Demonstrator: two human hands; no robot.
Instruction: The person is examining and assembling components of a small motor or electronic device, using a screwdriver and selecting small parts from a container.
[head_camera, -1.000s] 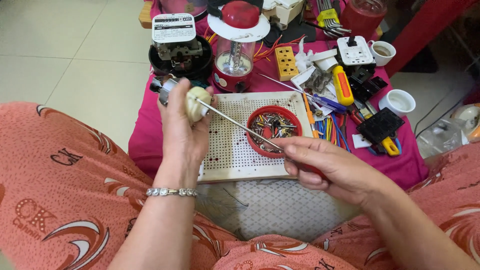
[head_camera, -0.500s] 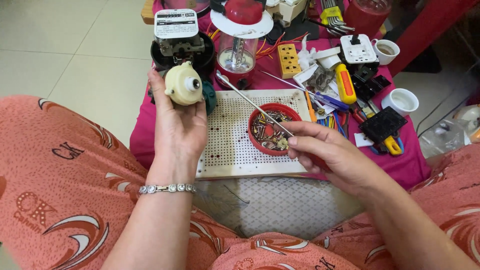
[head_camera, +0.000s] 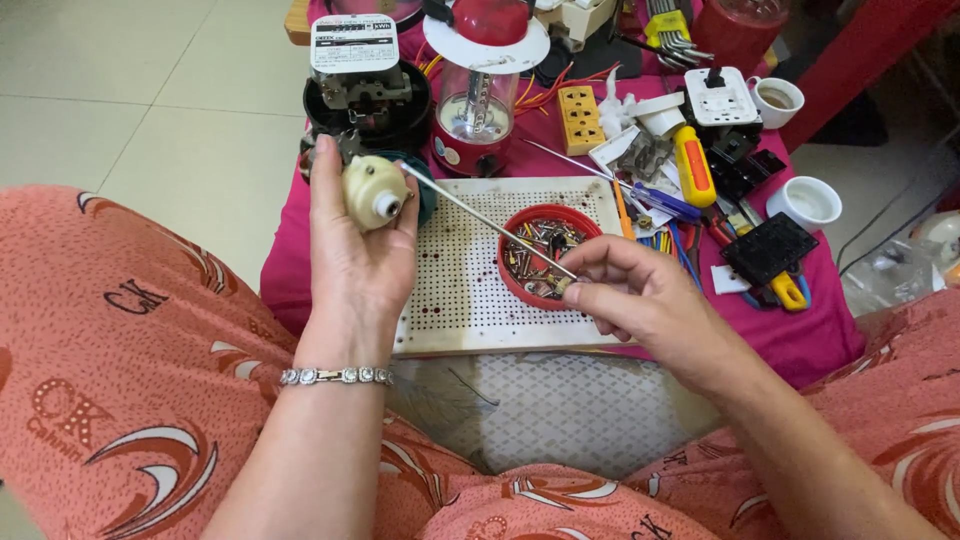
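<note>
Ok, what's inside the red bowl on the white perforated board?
The red bowl holds a heap of small screws and metal bits. The right hand covers its near edge, so what lies there is hidden.

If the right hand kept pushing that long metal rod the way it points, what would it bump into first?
Most likely the small cream part held up in the left hand. The rod in the right hand already has its tip right at that part, though depth is hard to judge.

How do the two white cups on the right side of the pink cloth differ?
The far white cup holds a brown drink; the near white cup looks pale inside, with no dark drink. The far one stands beside a white switch plate, the near one beside a black plate. Both are small, round, upright and stand on the pink cloth.
</note>
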